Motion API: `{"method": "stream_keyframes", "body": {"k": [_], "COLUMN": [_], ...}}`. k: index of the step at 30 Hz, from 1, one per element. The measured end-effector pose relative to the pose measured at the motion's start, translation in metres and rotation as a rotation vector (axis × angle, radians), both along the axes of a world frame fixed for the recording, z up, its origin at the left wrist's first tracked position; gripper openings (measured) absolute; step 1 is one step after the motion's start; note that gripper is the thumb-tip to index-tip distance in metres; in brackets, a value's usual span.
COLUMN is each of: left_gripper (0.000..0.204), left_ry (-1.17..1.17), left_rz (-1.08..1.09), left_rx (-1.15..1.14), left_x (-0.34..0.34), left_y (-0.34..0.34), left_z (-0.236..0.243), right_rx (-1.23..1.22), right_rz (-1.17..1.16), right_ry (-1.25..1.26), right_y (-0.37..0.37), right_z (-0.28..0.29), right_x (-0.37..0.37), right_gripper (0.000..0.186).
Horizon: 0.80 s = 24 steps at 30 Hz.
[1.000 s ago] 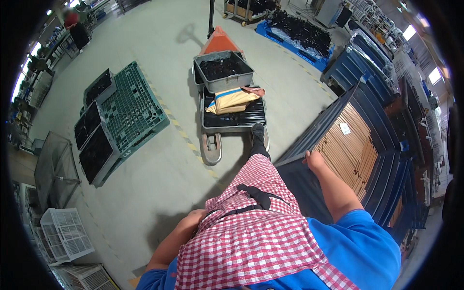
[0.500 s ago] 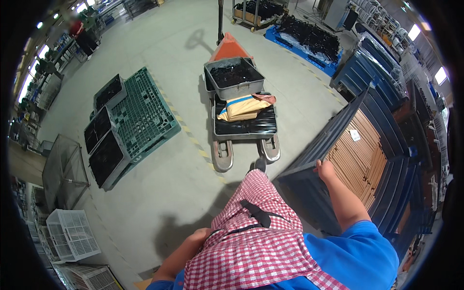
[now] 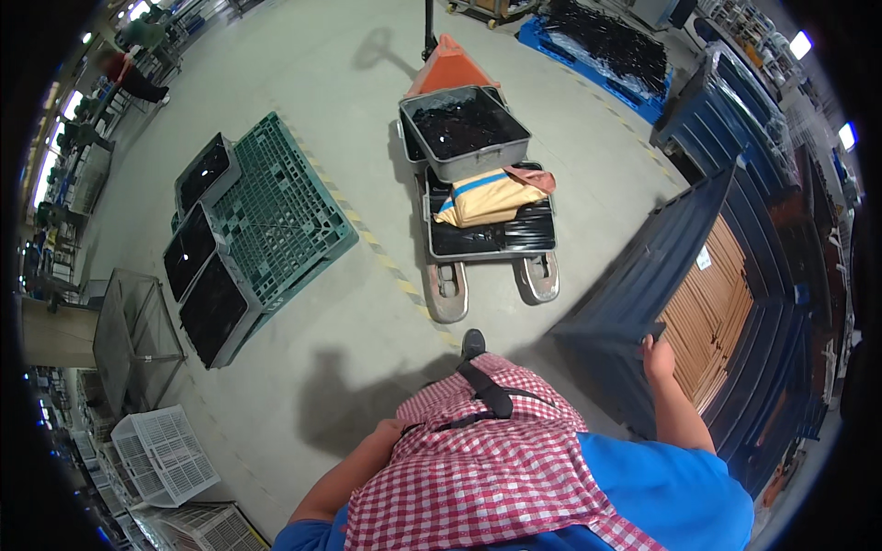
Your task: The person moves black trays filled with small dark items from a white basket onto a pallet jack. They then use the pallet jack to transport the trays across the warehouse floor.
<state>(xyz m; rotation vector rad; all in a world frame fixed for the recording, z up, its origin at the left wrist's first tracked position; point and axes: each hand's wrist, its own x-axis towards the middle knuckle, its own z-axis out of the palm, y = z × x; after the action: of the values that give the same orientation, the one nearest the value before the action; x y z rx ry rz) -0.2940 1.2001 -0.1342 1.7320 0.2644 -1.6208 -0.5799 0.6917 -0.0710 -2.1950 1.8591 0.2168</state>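
My right hand (image 3: pixel 658 358) is closed on the near top corner of a large dark blue bin (image 3: pixel 614 286) at the right. Long brown strips (image 3: pixel 703 308) lie stacked inside the bin, with a white label on them. At my waist, my left hand (image 3: pixel 390 432) rests against the red-and-white checked apron (image 3: pixel 459 459), near its black strap (image 3: pixel 490 390). The fingers of that hand are mostly hidden, so its grip does not show.
Ahead, an orange pallet jack (image 3: pixel 448 64) bears grey crates (image 3: pixel 478 163) of black parts and a yellow sack (image 3: pixel 487 196). Left stands a green pallet (image 3: pixel 285 211) with black-filled crates. White baskets (image 3: pixel 165 455) stand lower left. A person (image 3: pixel 133 78) is far left.
I have stepped, and one foot shows further forward. The pallet jack and the bin have shifted right in the view. My right hand stays at the bin's corner, my left at my waist.
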Motion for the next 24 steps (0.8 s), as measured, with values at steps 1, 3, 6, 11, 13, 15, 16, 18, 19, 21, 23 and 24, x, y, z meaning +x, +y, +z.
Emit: {"method": "stream_keyframes", "body": {"k": [1,3,6,11,13,15,16,18,19,21,23,24], "left_gripper": [0.024,0.025,0.029,0.038,0.038,0.036,0.037,0.037,0.037,0.037,0.037,0.037], "left_ry": [-0.039,-0.067,-0.133,-0.52,-0.565,-0.658,-0.652,-0.661,-0.696,-0.762,-0.773,-0.787], "left_rz": [-0.038,-0.061,-0.129,-0.447,-0.814,-1.095,-1.118,-1.115,-1.141,-1.227,-1.318,-1.355], "left_rx": [0.04,-0.027,-0.259,-0.667,-0.427,-0.351,-0.281,-0.126,-0.096,-0.041,-0.137,-0.196], "left_x": [0.011,0.036,0.078,0.167,0.221,0.279,0.309,0.353,0.376,0.424,0.468,0.486], "left_y": [-0.008,-0.009,0.001,0.041,0.024,0.014,0.008,-0.004,-0.005,-0.005,-0.01,-0.023], "left_z": [0.005,0.012,0.029,-0.039,-0.029,-0.018,-0.004,0.029,0.036,0.046,0.04,0.038], "right_rx": [0.009,0.019,-0.032,-0.424,-0.55,-0.432,-0.412,-0.226,-0.011,0.094,0.24,0.294], "right_rz": [-0.024,-0.021,-0.097,-0.432,-0.577,-0.488,-0.486,-0.465,-0.391,-0.209,-0.077,-0.038], "right_ry": [-0.003,-0.007,0.136,0.253,0.239,0.27,0.266,0.221,0.145,-0.045,-0.222,-0.336], "right_y": [0.002,-0.001,0.009,0.042,0.074,0.107,0.131,0.17,0.184,0.214,0.238,0.242], "right_z": [0.005,0.001,0.011,0.022,0.011,-0.009,-0.027,-0.06,-0.044,-0.071,-0.056,-0.046], "right_x": [0.004,-0.006,0.009,0.077,0.114,0.146,0.163,0.212,0.256,0.304,0.363,0.383], "right_gripper": [0.046,0.044,0.037,0.06,0.062,0.068,0.07,0.073,0.072,0.063,0.055,0.053]}}
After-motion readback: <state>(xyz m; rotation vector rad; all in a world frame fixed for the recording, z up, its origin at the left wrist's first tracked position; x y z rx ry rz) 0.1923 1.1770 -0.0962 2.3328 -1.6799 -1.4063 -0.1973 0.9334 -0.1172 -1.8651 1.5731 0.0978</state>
